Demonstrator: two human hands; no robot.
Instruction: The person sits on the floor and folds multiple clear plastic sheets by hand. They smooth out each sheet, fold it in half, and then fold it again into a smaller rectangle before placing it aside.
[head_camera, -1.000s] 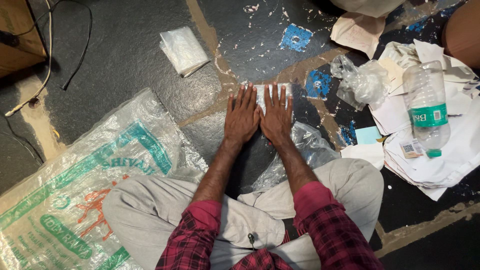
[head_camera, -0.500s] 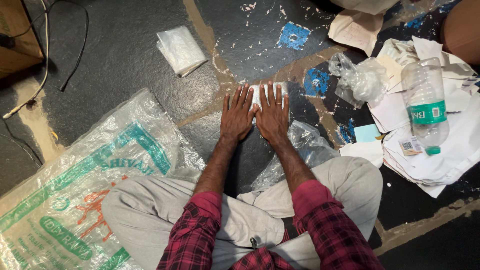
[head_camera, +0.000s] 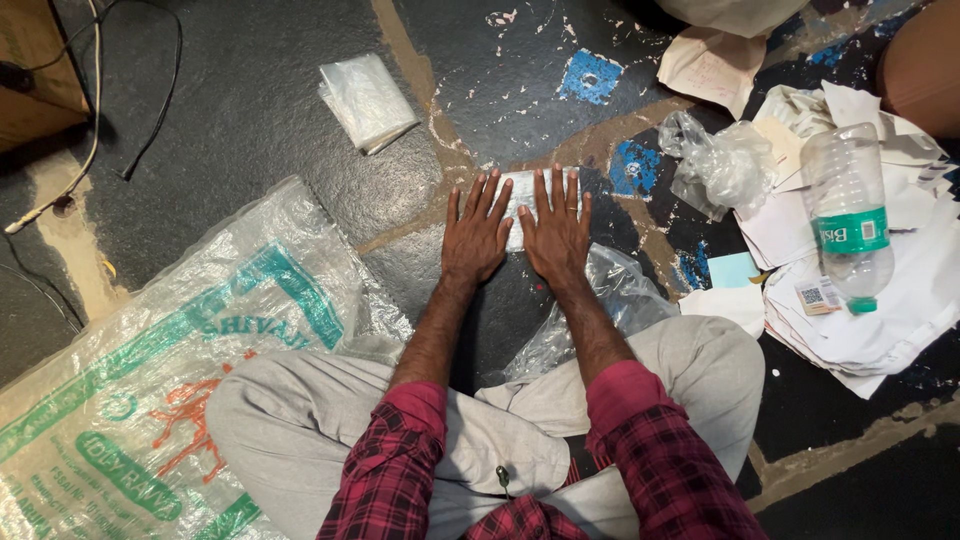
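Observation:
I sit cross-legged on a dark floor. My left hand (head_camera: 476, 233) and my right hand (head_camera: 556, 235) lie flat, palms down and fingers spread, side by side on a small folded clear plastic bag (head_camera: 520, 188) on the floor. Only a strip of the bag shows between and above the fingers. A crumpled clear plastic bag (head_camera: 600, 300) lies just below my right wrist, against my knee.
A large printed plastic sack (head_camera: 170, 350) lies at the left. A folded stack of clear bags (head_camera: 366, 100) sits further up. At the right are a crumpled bag (head_camera: 722, 165), an empty plastic bottle (head_camera: 846, 215) and loose papers (head_camera: 880, 320). Cables (head_camera: 95, 110) run at the upper left.
My two hands have slid slightly apart on the folded bag, the right hand moving a little to the right, so more of the bag shows between them.

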